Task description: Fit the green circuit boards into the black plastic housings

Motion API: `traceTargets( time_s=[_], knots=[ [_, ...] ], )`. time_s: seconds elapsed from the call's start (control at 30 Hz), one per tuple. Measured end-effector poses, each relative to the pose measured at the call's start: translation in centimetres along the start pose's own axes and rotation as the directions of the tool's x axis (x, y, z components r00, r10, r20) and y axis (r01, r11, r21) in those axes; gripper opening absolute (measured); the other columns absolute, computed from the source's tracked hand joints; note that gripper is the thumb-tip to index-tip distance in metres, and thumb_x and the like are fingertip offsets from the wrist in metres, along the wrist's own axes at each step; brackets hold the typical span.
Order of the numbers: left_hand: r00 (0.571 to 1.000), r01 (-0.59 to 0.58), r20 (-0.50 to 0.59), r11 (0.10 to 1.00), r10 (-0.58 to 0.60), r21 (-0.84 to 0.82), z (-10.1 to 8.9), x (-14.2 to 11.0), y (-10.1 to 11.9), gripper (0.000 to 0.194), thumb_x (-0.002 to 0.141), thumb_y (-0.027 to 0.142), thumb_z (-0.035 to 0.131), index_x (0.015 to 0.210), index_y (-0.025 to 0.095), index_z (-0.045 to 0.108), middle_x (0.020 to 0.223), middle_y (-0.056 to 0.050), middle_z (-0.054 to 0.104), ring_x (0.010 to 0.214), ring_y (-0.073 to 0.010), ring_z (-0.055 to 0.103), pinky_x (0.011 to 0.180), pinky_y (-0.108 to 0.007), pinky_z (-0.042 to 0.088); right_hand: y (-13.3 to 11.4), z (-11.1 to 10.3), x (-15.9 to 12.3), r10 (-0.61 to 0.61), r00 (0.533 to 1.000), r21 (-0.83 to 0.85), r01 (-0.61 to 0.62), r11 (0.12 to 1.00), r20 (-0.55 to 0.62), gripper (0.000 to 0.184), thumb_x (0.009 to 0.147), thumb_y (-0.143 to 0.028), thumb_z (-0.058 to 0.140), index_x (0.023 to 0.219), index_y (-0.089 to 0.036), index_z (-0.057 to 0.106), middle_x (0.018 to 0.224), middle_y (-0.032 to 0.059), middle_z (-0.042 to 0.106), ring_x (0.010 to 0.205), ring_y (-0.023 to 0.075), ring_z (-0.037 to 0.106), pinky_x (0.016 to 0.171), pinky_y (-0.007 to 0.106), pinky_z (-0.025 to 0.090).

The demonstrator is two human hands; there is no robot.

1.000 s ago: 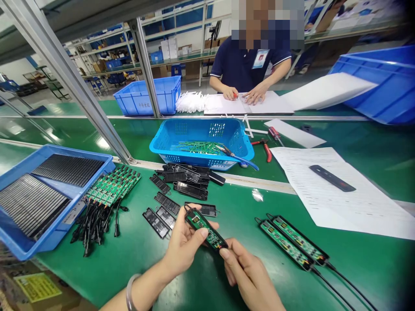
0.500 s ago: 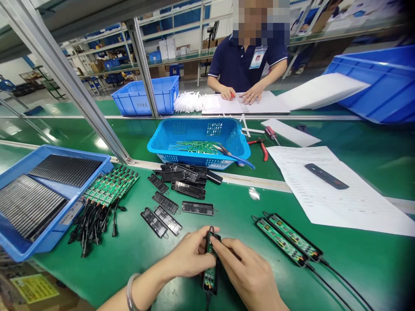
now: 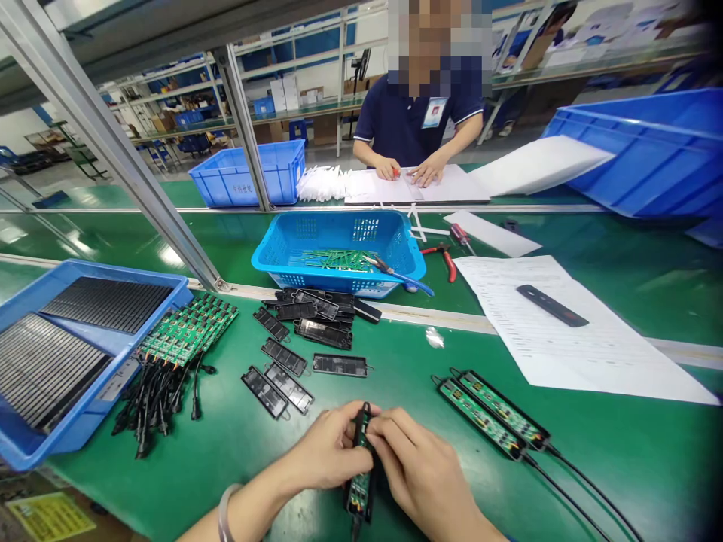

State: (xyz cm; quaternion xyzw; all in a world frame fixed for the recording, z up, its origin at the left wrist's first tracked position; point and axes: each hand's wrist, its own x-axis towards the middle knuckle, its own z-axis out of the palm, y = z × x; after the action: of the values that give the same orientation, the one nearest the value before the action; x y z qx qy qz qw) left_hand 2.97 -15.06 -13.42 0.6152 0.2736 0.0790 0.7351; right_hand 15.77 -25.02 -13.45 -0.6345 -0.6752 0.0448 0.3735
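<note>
Head view: left hand gripped the black casing between thumb and fingers; right hand pinched fingertips together at its upper edge.

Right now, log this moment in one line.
left hand: holds cased circuit board; right hand: fingers at its looped end; to the right: two more cased boards; beyond: blue basket
</note>
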Motion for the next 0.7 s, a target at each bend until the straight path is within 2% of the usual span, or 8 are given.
traceTargets(
  time_s=[0.07, 0.13, 0.23, 0.33, 0.43, 0.57, 0.7],
  knots=[
    [0.996, -0.033, -0.083, 0.998, 0.029, -0.045, -0.3, 0.1, 0.2, 0.049, 0.063, 0.008, 0.054, 0.111, 0.017, 0.057, 0.070, 0.005, 0.046, 0.058, -0.0081, 0.038, 0.051, -0.020, 0.026, 0.5, -0.6, 0.9, 0.095, 0.992, 0.123, -0.105, 0.987, 0.083, 0.023, 0.097, -0.018, 0.039, 0.079, -0.022, 0.053, 0.073, 0.0015, 0.057, 0.061, 0.0145, 0.057, 0.055, 0.025, 0.046],
    [0.984, -0.041, -0.175, 0.994, 0.024, -0.096, -0.8, 0.1, 0.4, 0.050, 0.064, 0.010, 0.054, 0.113, 0.018, 0.055, 0.072, 0.005, 0.045, 0.058, -0.0079, 0.038, 0.051, -0.019, 0.027, 1.6, -1.6, 2.1, 0.157, 0.982, 0.177, -0.173, 0.969, 0.102, 0.023, 0.097, -0.021, 0.040, 0.076, -0.022, 0.052, 0.071, 0.0002, 0.056, 0.061, 0.0145, 0.056, 0.055, 0.025, 0.045],
    [0.982, -0.024, -0.191, 0.991, -0.002, -0.131, -1.2, 0.0, 0.6, 0.053, 0.066, 0.011, 0.055, 0.119, 0.021, 0.053, 0.074, 0.005, 0.048, 0.058, -0.0084, 0.042, 0.053, -0.019, 0.031, 3.1, -3.1, 3.8, 0.187, 0.979, 0.160, -0.197, 0.967, 0.075, 0.020, 0.095, -0.023, 0.047, 0.077, -0.022, 0.055, 0.072, 0.0001, 0.056, 0.060, 0.0149, 0.054, 0.055, 0.026, 0.044],
    [0.987, -0.041, -0.158, 0.995, 0.025, -0.096, -1.1, 0.0, 0.6, 0.054, 0.066, 0.010, 0.058, 0.119, 0.021, 0.056, 0.074, 0.004, 0.053, 0.064, -0.0115, 0.049, 0.059, -0.021, 0.037, 3.3, -3.3, 4.8, 0.107, 0.981, 0.192, -0.138, 0.972, 0.160, 0.013, 0.094, -0.022, 0.052, 0.082, -0.022, 0.058, 0.078, 0.0005, 0.058, 0.065, 0.0142, 0.055, 0.057, 0.025, 0.044],
    [0.986, -0.068, -0.153, 0.997, 0.061, -0.040, -0.9, 0.0, 0.6, 0.053, 0.067, 0.008, 0.058, 0.118, 0.022, 0.058, 0.075, 0.003, 0.056, 0.071, -0.0141, 0.053, 0.065, -0.022, 0.041, 2.5, -2.3, 4.6, -0.018, 0.975, 0.199, -0.027, 0.980, 0.223, 0.012, 0.096, -0.021, 0.049, 0.089, -0.022, 0.059, 0.085, 0.0022, 0.059, 0.072, 0.0153, 0.057, 0.063, 0.026, 0.045],
    [0.985, -0.079, -0.151, 0.997, 0.082, 0.025, -0.8, -0.1, 0.8, 0.052, 0.067, 0.006, 0.056, 0.117, 0.020, 0.059, 0.079, 0.002, 0.058, 0.073, -0.0144, 0.053, 0.066, -0.022, 0.041, 1.8, -1.3, 4.2, -0.117, 0.976, 0.113, 0.097, 0.989, 0.185, 0.018, 0.100, -0.021, 0.042, 0.092, -0.020, 0.059, 0.085, 0.0035, 0.059, 0.074, 0.0164, 0.057, 0.064, 0.027, 0.044],
    [0.987, -0.072, -0.140, 0.995, 0.082, 0.071, -1.0, -0.1, 0.6, 0.049, 0.067, 0.006, 0.054, 0.114, 0.019, 0.059, 0.078, 0.002, 0.056, 0.072, -0.0133, 0.051, 0.066, -0.022, 0.041, 1.7, -1.2, 4.2, -0.164, 0.970, 0.009, 0.165, 0.986, 0.179, 0.024, 0.101, -0.020, 0.037, 0.090, -0.018, 0.059, 0.082, 0.0042, 0.059, 0.072, 0.0173, 0.055, 0.062, 0.028, 0.041]
  ],
)
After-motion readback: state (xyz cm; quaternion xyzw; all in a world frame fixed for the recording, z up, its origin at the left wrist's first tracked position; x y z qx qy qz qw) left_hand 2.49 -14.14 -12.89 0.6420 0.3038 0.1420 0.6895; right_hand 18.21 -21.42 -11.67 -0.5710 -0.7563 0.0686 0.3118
